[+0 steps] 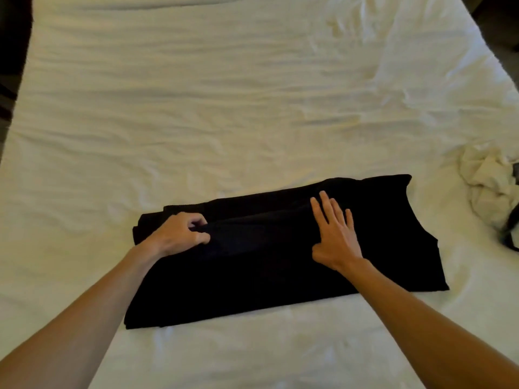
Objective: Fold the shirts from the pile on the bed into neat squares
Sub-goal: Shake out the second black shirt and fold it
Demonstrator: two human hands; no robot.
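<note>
White bed (196,108), black shirt (280,270) lying half-folded.
Left hand (179,234) is pinching a soft fold; right hand (335,231) is pressing flat, fingers spread.

No legible text, labels or nos. anywhere (shirt and sheet both plain).

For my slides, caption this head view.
Left hand pinches a fold of black shirt while right hand presses it flat.
</note>
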